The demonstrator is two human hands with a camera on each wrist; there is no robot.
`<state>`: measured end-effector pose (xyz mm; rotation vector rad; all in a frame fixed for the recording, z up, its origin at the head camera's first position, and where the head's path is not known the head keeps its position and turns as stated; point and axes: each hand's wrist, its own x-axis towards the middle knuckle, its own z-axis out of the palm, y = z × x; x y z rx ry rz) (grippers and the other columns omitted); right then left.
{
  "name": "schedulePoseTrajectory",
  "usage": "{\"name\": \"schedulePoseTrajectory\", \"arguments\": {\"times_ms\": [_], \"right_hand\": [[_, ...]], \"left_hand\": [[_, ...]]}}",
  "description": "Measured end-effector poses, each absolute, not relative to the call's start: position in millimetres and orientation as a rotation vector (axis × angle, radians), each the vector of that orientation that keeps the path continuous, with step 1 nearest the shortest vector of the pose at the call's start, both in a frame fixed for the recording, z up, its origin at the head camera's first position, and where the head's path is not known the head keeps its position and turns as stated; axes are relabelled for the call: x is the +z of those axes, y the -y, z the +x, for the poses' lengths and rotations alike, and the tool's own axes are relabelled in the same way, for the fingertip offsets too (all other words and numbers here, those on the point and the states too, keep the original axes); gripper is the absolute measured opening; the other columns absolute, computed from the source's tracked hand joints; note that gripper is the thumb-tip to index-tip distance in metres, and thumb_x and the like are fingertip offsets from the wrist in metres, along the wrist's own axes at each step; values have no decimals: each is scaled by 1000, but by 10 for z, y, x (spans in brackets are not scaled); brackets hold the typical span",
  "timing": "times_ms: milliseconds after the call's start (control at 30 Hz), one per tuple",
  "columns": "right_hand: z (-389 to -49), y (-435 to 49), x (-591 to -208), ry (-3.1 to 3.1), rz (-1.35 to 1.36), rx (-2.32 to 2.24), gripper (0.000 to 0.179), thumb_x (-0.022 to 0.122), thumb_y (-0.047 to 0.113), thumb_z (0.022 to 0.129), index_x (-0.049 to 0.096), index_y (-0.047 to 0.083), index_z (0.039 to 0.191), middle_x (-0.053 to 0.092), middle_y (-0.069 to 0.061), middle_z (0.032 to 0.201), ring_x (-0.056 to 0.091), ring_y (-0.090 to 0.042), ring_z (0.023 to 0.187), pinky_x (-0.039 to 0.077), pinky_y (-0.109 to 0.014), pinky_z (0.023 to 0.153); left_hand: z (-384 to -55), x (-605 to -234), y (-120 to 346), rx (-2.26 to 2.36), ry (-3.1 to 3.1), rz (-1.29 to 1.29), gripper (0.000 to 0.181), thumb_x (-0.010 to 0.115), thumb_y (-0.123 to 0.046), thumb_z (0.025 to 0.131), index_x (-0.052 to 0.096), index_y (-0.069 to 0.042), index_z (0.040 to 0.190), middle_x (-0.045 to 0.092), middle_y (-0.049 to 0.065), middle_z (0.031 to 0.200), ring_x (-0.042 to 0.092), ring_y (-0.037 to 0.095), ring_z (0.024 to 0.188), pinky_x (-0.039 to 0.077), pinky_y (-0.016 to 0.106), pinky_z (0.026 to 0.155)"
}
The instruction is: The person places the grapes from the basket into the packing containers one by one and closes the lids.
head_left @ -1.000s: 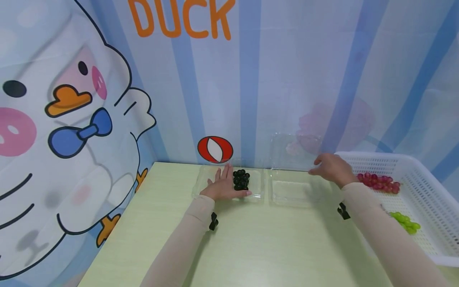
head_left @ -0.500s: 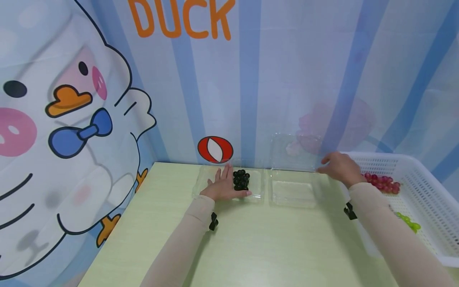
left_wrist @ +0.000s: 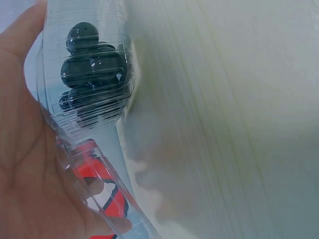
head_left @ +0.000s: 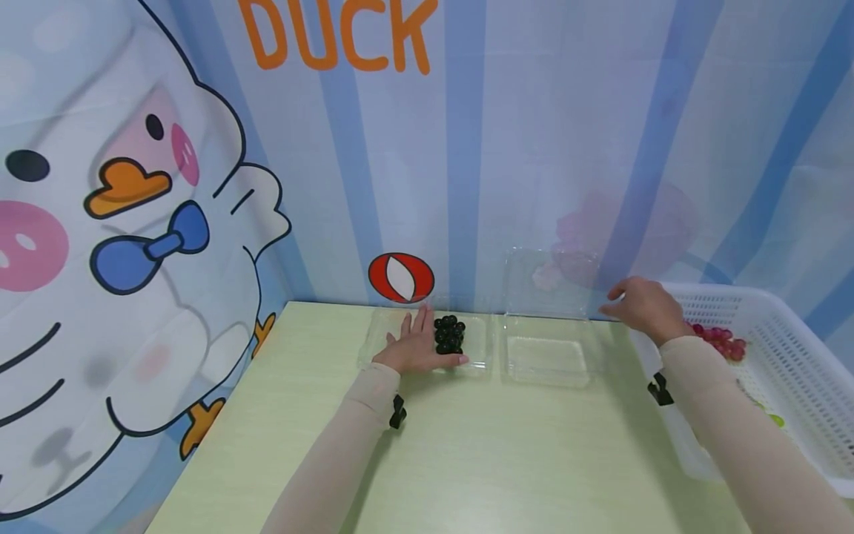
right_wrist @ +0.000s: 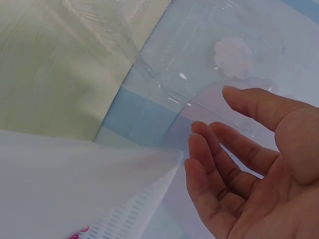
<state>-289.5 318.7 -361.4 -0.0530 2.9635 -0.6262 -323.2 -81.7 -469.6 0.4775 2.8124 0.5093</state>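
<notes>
A clear plastic clamshell box with a bunch of black grapes in it sits at the table's back edge. My left hand rests on its left part, fingers spread and thumb along the front; the left wrist view shows the palm beside the clear wall. To its right stands a second clear clamshell box, nothing inside, its lid raised against the backdrop. My right hand hovers right of that lid, fingers loosely bent, thumb apart, holding nothing. In the right wrist view the lid's edge lies just beyond the fingertips.
A white perforated basket stands on the right, under my right forearm. Red grapes lie in it, along with green grapes mostly hidden by the sleeve. A printed cloth backdrop rises behind the table.
My right hand has moved right, away from the right box's raised lid and towards the basket. The forearm now covers more of the grapes. My left hand has stayed in place.
</notes>
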Motion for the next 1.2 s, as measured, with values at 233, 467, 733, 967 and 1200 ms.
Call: {"name": "schedulePoseTrajectory", "arguments": {"times_ms": [233, 467, 733, 967, 1200], "right_hand": [[-2857, -3204, -3538, -2952, 14, -637, 68, 69, 42, 95, 54, -8, 138, 49, -34, 142, 57, -50, 117, 56, -56, 79], [-2823, -3283, -3492, -2958, 123, -626, 87, 70, 51, 92, 42, -11, 146, 43, -38, 144, 49, -54, 123, 48, -66, 94], [-2797, -3397, -3450, -2902, 155, -600, 115, 67, 66, 88, 12, -7, 159, 20, -41, 156, 37, -60, 130, 41, -73, 97], [-2798, -3461, -3466, -2879, 170, -588, 131, 66, 76, 81, -2, -3, 160, 14, -43, 156, 21, -67, 135, 34, -79, 98], [-2800, -3586, -3503, -2868, 149, -542, 131, 56, 82, 83, -10, -3, 159, 8, -47, 154, 10, -74, 132, 27, -83, 98]], "left_hand": [[-3227, -4698, 821, 514, -2815, 483, 131, 54, -87, 78, -6, -8, 163, -10, 7, 172, -3, 42, 156, 11, 78, 113], [-3221, -4696, 820, 516, -2815, 482, 131, 55, -87, 78, -6, -9, 163, -10, 7, 172, -4, 42, 156, 10, 77, 113], [-3231, -4702, 822, 530, -2807, 484, 132, 55, -88, 77, -6, -9, 163, -11, 7, 171, -4, 42, 156, 10, 78, 113], [-3243, -4711, 824, 536, -2805, 484, 132, 56, -88, 77, -6, -9, 163, -11, 6, 171, -4, 42, 156, 9, 78, 113], [-3242, -4719, 824, 536, -2806, 482, 132, 55, -88, 77, -6, -9, 163, -11, 6, 171, -4, 42, 156, 9, 78, 113]]}}
